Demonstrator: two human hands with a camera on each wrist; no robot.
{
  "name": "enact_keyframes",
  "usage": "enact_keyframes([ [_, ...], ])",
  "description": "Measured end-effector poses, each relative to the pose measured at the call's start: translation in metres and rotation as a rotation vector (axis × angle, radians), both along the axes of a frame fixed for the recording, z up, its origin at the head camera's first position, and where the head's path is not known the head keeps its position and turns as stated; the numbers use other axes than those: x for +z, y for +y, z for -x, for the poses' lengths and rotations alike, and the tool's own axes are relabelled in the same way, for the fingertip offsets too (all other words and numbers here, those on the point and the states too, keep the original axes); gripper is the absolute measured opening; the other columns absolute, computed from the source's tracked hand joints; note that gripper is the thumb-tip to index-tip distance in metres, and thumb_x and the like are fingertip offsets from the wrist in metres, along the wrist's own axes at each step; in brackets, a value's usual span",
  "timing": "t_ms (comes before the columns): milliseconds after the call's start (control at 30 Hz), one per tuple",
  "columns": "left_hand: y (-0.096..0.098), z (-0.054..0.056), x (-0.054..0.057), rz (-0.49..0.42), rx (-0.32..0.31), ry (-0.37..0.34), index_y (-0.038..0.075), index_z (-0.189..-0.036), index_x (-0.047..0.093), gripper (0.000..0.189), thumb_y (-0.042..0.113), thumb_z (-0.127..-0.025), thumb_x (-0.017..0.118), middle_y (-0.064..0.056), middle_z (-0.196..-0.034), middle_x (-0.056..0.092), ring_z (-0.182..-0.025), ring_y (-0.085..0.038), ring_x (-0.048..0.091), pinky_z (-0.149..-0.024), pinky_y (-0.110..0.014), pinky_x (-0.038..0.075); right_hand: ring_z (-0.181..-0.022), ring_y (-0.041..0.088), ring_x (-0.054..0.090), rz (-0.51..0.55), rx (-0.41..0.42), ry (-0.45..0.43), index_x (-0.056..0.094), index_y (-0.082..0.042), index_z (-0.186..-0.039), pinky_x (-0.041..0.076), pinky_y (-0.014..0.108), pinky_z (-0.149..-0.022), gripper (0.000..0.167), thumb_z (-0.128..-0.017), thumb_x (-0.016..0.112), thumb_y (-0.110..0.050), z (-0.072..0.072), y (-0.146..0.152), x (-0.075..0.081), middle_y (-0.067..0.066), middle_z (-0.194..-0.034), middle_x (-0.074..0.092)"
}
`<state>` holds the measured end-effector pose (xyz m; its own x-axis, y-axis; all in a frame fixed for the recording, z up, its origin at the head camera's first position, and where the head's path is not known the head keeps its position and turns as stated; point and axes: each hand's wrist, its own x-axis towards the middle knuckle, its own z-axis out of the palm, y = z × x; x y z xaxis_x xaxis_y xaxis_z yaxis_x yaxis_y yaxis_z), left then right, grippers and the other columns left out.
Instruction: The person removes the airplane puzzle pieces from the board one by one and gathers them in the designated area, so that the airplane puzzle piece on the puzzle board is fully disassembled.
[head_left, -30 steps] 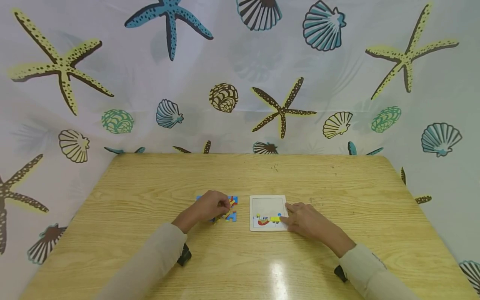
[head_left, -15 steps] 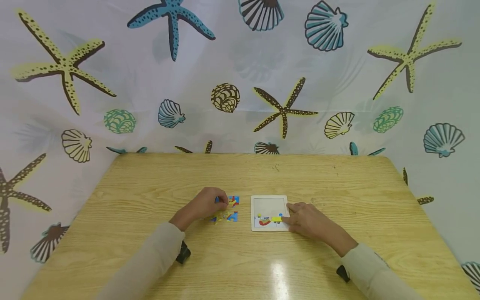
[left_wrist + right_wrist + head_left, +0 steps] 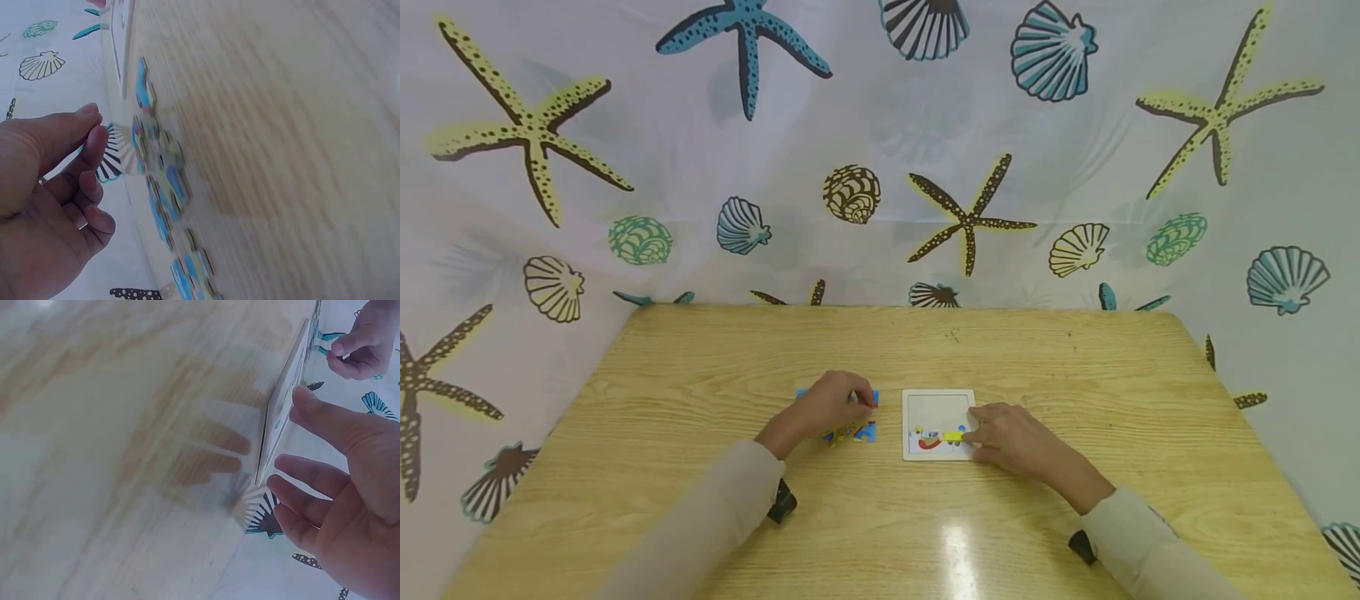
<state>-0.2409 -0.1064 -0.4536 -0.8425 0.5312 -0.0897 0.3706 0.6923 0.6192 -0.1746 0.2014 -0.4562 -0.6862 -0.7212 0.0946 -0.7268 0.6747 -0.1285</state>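
Nearest, two pale sleeves (image 3: 700, 508) reach in from the left and right over a wood-grained worktop (image 3: 880, 350), each with a black device (image 3: 783, 502) at the wrist; a patch of reflected light (image 3: 957, 554) shines on the surface between them. Farther in, near the middle, the left hand (image 3: 829, 406) is over a cluster of loose puzzle pieces (image 3: 870, 428), blue, red and yellow, which it partly hides. Its thumb and first finger come together at the tips and its other fingers curl in; no piece shows between the tips. Just right of the cluster, a square white-rimmed tray (image 3: 905, 425) lies flat. Along its near side sits a low strip of picture (image 3: 929, 443) with a red curve, a yellow block and a blue dot; the tray's far part shows plain pale base. The right hand (image 3: 1011, 437) rests at the tray's right edge, fingers loosely bent and spread, thumb well apart from them, not closed round anything. Beyond, the worktop runs to its far edge, where a white cloth (image 3: 790, 150) hangs, printed with starfish (image 3: 966, 220) and shells (image 3: 1051, 54) in blue, yellow, green and brown.
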Motion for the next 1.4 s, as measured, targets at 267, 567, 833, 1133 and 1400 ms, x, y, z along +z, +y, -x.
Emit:
enact_keyframes([
  [267, 0.026, -0.004, -0.002, 0.005, -0.043, 0.017, 0.011, -0.088, 0.071, 0.004, 0.013, -0.087, 0.068, 0.001, -0.087, 0.068, -0.075, -0.010, 0.055, -0.070, -0.027, 0.048, -0.114, 0.039, 0.058, 0.020, 0.025, 0.006, 0.068, -0.012, -0.117, 0.048, 0.050, -0.091, 0.033, -0.086, 0.068, -0.021, 0.001, -0.007, -0.004, 0.024, -0.126, 0.059],
  [567, 0.057, -0.011, -0.004, 0.073, -0.059, -0.021, 0.007, -0.097, 0.069, 0.018, 0.016, -0.083, 0.073, 0.002, -0.086, 0.064, -0.078, -0.011, 0.054, -0.076, -0.029, 0.047, -0.121, 0.042, 0.052, 0.000, -0.017, -0.079, 0.065, -0.014, -0.124, 0.044, 0.053, -0.096, 0.039, -0.087, 0.066, -0.028, 0.002, -0.014, -0.004, 0.026, -0.135, 0.051],
  [833, 0.066, -0.017, -0.005, 0.084, -0.123, -0.041, 0.006, -0.100, 0.067, 0.024, 0.019, -0.081, 0.075, -0.003, -0.091, 0.065, -0.080, -0.013, 0.057, -0.073, -0.029, 0.047, -0.122, 0.043, 0.050, -0.018, -0.024, -0.102, 0.064, -0.014, -0.124, 0.044, 0.056, -0.094, 0.041, -0.085, 0.068, -0.026, 0.003, -0.014, -0.006, 0.025, -0.135, 0.052],
  [1133, 0.072, -0.020, -0.004, 0.129, -0.072, -0.070, 0.006, -0.096, 0.067, 0.029, 0.018, -0.074, 0.081, -0.001, -0.085, 0.061, -0.075, -0.013, 0.050, -0.069, -0.027, 0.044, -0.120, 0.042, 0.053, -0.049, -0.017, -0.058, 0.065, -0.016, -0.124, 0.047, 0.054, -0.091, 0.040, -0.086, 0.067, -0.027, 0.004, -0.014, -0.006, 0.024, -0.133, 0.053],
  [1400, 0.074, -0.023, -0.003, 0.104, -0.056, -0.076, 0.004, -0.092, 0.063, 0.036, 0.015, -0.067, 0.086, -0.004, -0.083, 0.059, -0.071, -0.013, 0.047, -0.065, -0.025, 0.041, -0.120, 0.043, 0.052, -0.043, -0.024, -0.082, 0.065, -0.016, -0.123, 0.048, 0.055, -0.088, 0.036, -0.089, 0.064, -0.026, 0.005, -0.015, -0.005, 0.025, -0.134, 0.053],
])
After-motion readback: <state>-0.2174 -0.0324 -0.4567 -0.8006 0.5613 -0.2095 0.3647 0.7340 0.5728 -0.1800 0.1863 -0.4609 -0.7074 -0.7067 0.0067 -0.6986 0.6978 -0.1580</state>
